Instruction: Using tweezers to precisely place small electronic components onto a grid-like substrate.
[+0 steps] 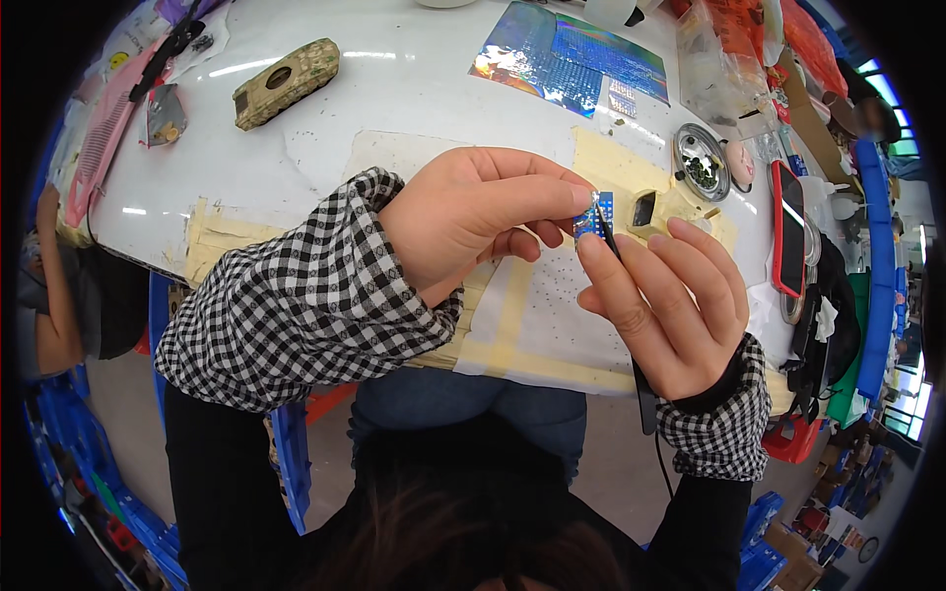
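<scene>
The left hand [468,212] pinches a small blue sheet [590,220] above the white worktop [424,98]. The right hand [680,310] pinches black tweezers [644,399], tip at the sheet. A toy tank body [311,67] sits at the worktop's back left.

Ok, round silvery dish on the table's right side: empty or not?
Not empty: small dark-green pieces lie inside the round silvery dish; their depth, cannot tell.
</scene>
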Tool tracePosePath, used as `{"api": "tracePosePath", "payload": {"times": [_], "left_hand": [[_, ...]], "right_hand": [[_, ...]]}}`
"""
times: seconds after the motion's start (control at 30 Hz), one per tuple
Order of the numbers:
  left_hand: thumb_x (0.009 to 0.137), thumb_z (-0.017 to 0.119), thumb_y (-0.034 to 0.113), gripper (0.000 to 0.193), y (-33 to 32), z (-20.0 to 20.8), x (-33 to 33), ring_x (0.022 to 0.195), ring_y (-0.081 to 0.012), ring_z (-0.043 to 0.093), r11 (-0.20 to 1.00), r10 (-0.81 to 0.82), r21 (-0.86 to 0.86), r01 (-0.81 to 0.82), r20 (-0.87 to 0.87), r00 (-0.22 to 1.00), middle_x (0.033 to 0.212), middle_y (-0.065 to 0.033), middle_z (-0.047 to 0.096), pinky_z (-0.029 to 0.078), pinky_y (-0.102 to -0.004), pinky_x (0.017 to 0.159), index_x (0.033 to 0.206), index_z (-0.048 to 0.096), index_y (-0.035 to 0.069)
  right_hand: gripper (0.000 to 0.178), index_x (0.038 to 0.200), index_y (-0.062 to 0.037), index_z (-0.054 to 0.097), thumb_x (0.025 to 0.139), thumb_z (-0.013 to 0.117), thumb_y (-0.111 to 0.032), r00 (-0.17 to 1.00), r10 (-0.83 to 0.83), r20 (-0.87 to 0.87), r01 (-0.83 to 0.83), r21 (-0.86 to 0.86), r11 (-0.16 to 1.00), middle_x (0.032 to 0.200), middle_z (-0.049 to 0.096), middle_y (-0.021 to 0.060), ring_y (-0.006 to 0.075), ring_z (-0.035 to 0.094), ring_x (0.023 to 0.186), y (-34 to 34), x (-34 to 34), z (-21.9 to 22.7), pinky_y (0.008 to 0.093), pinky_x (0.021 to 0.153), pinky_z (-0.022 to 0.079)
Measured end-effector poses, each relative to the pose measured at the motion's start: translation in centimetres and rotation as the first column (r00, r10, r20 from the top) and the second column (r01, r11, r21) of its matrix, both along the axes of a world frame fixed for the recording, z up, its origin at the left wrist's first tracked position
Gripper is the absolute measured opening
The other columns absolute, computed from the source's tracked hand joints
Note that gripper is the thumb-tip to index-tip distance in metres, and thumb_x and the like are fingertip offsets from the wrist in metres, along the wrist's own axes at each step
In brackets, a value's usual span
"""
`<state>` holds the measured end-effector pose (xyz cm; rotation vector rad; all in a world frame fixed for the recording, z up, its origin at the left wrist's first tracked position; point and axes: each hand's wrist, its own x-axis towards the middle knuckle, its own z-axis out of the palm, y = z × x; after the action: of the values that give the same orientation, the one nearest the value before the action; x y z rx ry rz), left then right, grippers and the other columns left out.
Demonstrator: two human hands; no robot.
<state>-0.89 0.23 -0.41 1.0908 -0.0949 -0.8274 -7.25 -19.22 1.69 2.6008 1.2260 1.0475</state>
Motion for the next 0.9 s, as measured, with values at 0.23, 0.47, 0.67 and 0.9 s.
{"api": "tracePosePath", "payload": {"times": [0.23,0.47,0.67,0.9], "left_hand": [[0.088,0.062,0.02,0.02,-0.1,0.0,0.1,0.07,-0.0035,0.051,1.0,0.009,0.01,-0.009,0.024,1.0,0.08,0.0029,0.061,0.04,-0.0185,0.062,0.098,0.064,0.003],[0.086,0.064,0.021,0.019,0.1,-0.1,0.4,0.073,-0.0035,0.053,0.987,0.146,0.058,-0.151,0.082,0.986,0.079,0.0039,0.059,0.041,-0.0177,0.064,0.096,0.065,0.005],[0.086,0.065,0.023,0.02,0.3,-0.6,0.9,0.077,-0.0029,0.053,0.982,0.177,0.036,-0.184,0.153,0.972,0.083,0.0044,0.06,0.042,-0.017,0.067,0.096,0.066,0.006],[0.086,0.065,0.024,0.022,0.3,-1.0,0.9,0.08,-0.0031,0.054,0.985,0.163,0.025,-0.171,0.185,0.969,0.086,0.0035,0.061,0.042,-0.0168,0.068,0.099,0.067,0.006]], "right_hand": [[0.021,0.098,-0.0076,0.071,0.083,0.065,-0.02,1.0,0.002,0.01,-0.001,-0.011,1.0,0.083,0.062,0.0037,0.0167,0.059,0.078,-0.1,0.0,0.0,0.0335,0.075,0.054],[0.025,0.099,-0.0032,0.068,0.079,0.068,-0.019,0.972,0.136,-0.193,-0.131,0.039,0.991,0.085,0.063,0.0072,0.0189,0.059,0.077,-0.1,-0.3,0.2,0.0332,0.072,0.054],[0.033,0.1,-0.0006,0.065,0.073,0.071,-0.017,0.85,0.253,-0.462,-0.196,0.169,0.966,0.09,0.065,0.0117,0.022,0.06,0.078,-0.1,-0.7,-0.6,0.033,0.068,0.052],[0.025,0.091,-0.0033,0.062,0.068,0.062,-0.012,0.837,0.299,-0.459,-0.271,0.127,0.954,0.097,0.064,0.0127,0.023,0.06,0.084,-0.2,-0.4,-2.3,0.0327,0.071,0.052]]}}
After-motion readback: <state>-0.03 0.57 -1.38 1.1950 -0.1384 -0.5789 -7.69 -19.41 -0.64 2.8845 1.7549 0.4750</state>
